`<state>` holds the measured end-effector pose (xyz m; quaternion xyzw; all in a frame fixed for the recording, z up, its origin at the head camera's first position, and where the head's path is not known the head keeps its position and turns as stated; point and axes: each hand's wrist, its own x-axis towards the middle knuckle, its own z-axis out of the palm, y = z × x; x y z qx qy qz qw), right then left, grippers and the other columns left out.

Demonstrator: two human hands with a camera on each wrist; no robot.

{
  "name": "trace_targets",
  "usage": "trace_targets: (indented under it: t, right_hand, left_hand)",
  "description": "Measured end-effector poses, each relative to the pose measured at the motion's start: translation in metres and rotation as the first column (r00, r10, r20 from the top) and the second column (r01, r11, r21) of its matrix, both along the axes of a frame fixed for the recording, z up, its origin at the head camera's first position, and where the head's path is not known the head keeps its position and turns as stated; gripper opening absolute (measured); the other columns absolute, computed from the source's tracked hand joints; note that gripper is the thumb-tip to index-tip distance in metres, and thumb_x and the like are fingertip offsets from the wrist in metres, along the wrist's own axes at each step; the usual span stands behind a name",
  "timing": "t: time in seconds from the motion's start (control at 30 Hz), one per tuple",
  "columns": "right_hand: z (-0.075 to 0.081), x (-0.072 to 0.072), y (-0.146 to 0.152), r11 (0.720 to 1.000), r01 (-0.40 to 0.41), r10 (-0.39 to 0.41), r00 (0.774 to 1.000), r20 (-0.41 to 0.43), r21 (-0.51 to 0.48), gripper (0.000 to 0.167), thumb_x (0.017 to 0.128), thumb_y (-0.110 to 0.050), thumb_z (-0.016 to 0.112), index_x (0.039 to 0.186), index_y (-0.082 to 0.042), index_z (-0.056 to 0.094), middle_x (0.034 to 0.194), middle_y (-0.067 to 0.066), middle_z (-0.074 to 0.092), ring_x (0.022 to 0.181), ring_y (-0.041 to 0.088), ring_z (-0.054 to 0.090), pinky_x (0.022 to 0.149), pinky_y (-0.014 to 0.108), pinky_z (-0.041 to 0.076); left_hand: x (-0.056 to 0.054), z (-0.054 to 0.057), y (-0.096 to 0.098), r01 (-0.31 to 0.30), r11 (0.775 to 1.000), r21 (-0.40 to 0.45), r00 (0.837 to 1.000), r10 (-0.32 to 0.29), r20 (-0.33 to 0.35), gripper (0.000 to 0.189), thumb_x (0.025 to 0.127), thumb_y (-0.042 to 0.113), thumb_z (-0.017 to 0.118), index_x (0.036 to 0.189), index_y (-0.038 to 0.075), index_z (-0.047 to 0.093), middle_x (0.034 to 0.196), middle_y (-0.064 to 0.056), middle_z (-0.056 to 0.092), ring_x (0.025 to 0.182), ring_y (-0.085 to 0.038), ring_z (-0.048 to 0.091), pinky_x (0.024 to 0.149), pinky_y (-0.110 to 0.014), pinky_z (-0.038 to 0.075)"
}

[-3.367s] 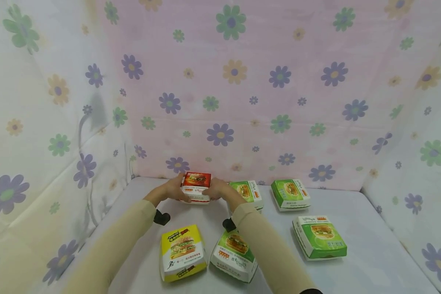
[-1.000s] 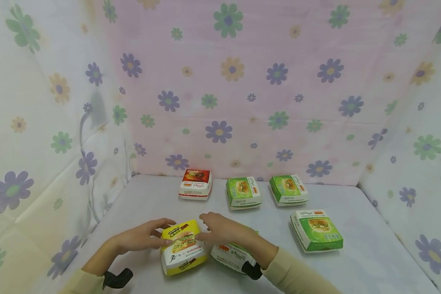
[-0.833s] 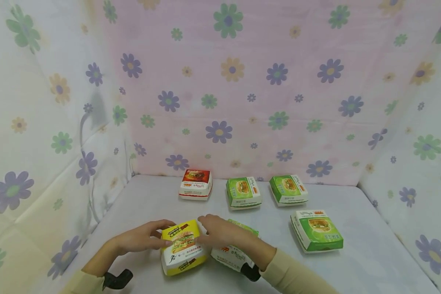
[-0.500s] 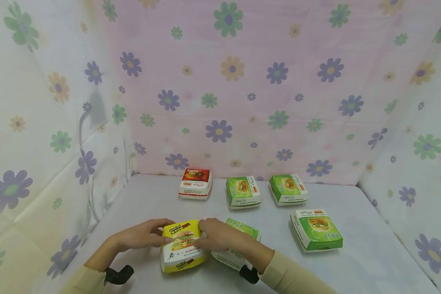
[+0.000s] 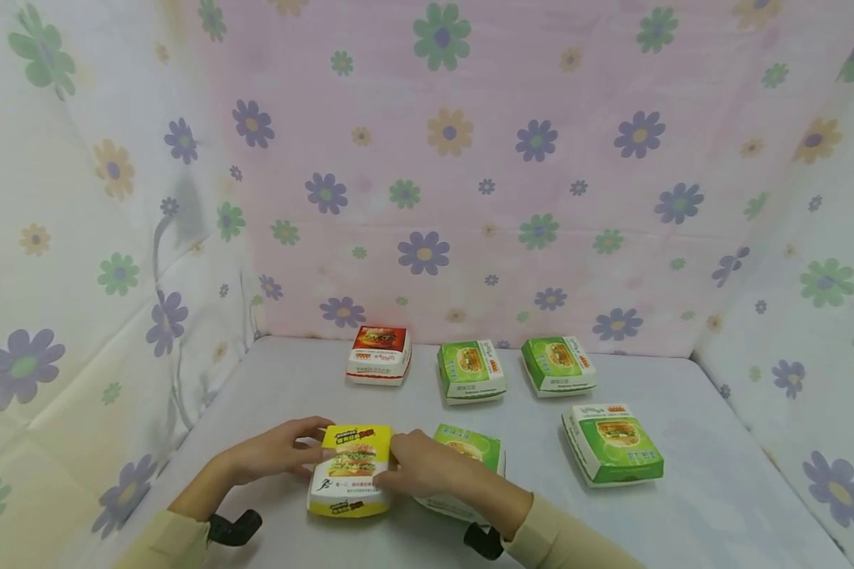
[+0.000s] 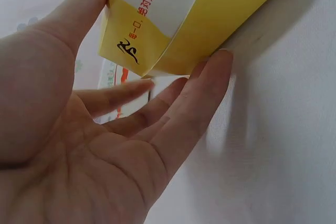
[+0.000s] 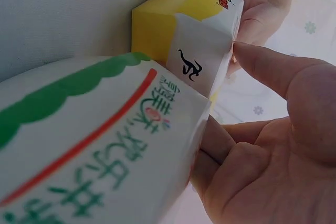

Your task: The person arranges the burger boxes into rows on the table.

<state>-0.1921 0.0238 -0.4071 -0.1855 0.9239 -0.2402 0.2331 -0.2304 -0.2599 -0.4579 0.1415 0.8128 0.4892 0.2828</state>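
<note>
In the head view, a yellow and white burger box (image 5: pixel 352 466) sits at the front of the table, printed with a burger. My left hand (image 5: pixel 277 452) holds its left side, thumb by the top edge; the left wrist view shows fingertips (image 6: pixel 218 69) against the lower edge of the box. From the opposite side my right hand (image 5: pixel 430 466) grips it, the thumb (image 7: pixel 257 61) at a corner in the right wrist view. A green and white burger box (image 5: pixel 487 450) lies just right of the yellow one, partly hidden under my right hand and wrist.
A red and white burger box (image 5: pixel 379 356) stands at the back of the white table (image 5: pixel 285 387). Green boxes stand at the back middle (image 5: pixel 472 371), back right (image 5: pixel 558 366) and right (image 5: pixel 614 445). Flowered cloth (image 5: pixel 427 197) walls in the table.
Both hands have left the red box at the back and come forward to the yellow box. Between them the yellow box has turned slightly, its front edge now more level in the head view.
</note>
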Motion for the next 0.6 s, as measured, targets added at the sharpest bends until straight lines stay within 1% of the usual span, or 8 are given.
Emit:
trace_targets:
  t: [0.13, 0.23, 0.33, 0.4, 0.5, 0.6]
  right_hand:
    - [0.0000, 0.0001, 0.0009, 1.000, -0.009, 0.009, 1.000, 0.000, -0.012, 0.037, 0.093, -0.039, 0.076, 0.111, -0.009, 0.065, 0.088, -0.002, 0.061, 0.080, 0.014, 0.055, 0.073, 0.031, 0.047]
    - [-0.0005, 0.0001, 0.0014, 0.999, -0.013, 0.014, 1.000, 0.009, -0.038, 0.034, 0.094, -0.038, 0.075, 0.109, -0.009, 0.065, 0.086, -0.002, 0.061, 0.078, 0.014, 0.055, 0.070, 0.029, 0.046]
    - [-0.0008, -0.0003, 0.0020, 0.998, -0.013, 0.014, 1.000, 0.018, -0.067, 0.033, 0.094, -0.036, 0.074, 0.107, -0.008, 0.065, 0.085, -0.002, 0.061, 0.076, 0.014, 0.055, 0.067, 0.028, 0.046]
    - [-0.0005, -0.0009, 0.0021, 0.996, -0.006, 0.008, 1.000, 0.018, -0.084, 0.033, 0.094, -0.036, 0.074, 0.109, -0.007, 0.065, 0.086, -0.002, 0.062, 0.077, 0.014, 0.056, 0.067, 0.029, 0.046]
    - [0.0013, -0.0025, 0.0019, 0.995, 0.009, -0.007, 1.000, 0.014, -0.104, 0.037, 0.094, -0.036, 0.075, 0.113, -0.006, 0.066, 0.088, -0.002, 0.062, 0.078, 0.014, 0.057, 0.070, 0.030, 0.049]
    - [0.0054, -0.0054, 0.0017, 0.992, 0.019, -0.018, 1.000, 0.010, -0.122, 0.039, 0.094, -0.036, 0.075, 0.115, -0.005, 0.065, 0.090, -0.001, 0.063, 0.080, 0.015, 0.057, 0.073, 0.032, 0.051]
  left_hand:
    - [0.0025, 0.0000, 0.0004, -0.026, 1.000, 0.010, 1.000, 0.026, 0.012, 0.072, 0.101, 0.035, 0.067, 0.149, -0.010, 0.038, 0.144, -0.026, 0.048, 0.123, -0.035, 0.057, 0.087, -0.043, 0.060]
    - [0.0046, 0.0001, 0.0006, -0.049, 0.999, 0.009, 0.999, 0.048, 0.024, 0.075, 0.101, 0.036, 0.066, 0.149, -0.013, 0.036, 0.145, -0.027, 0.047, 0.125, -0.036, 0.056, 0.087, -0.043, 0.060]
    - [0.0055, -0.0001, 0.0006, -0.069, 0.998, 0.001, 0.997, 0.069, 0.035, 0.077, 0.101, 0.038, 0.066, 0.150, -0.013, 0.035, 0.147, -0.028, 0.045, 0.126, -0.038, 0.055, 0.087, -0.044, 0.060]
    - [0.0046, 0.0004, 0.0007, -0.070, 0.998, -0.001, 0.997, 0.070, 0.030, 0.077, 0.102, 0.038, 0.065, 0.151, -0.012, 0.034, 0.149, -0.029, 0.043, 0.125, -0.036, 0.056, 0.087, -0.043, 0.060]
    - [0.0011, 0.0025, 0.0010, -0.068, 0.998, 0.008, 0.998, 0.068, 0.014, 0.077, 0.102, 0.039, 0.063, 0.152, -0.011, 0.034, 0.151, -0.030, 0.039, 0.120, -0.033, 0.059, 0.087, -0.043, 0.061]
    - [-0.0039, 0.0069, 0.0014, -0.064, 0.997, 0.032, 0.998, 0.064, 0.004, 0.077, 0.103, 0.039, 0.063, 0.153, -0.010, 0.032, 0.153, -0.031, 0.036, 0.116, -0.030, 0.062, 0.086, -0.043, 0.061]
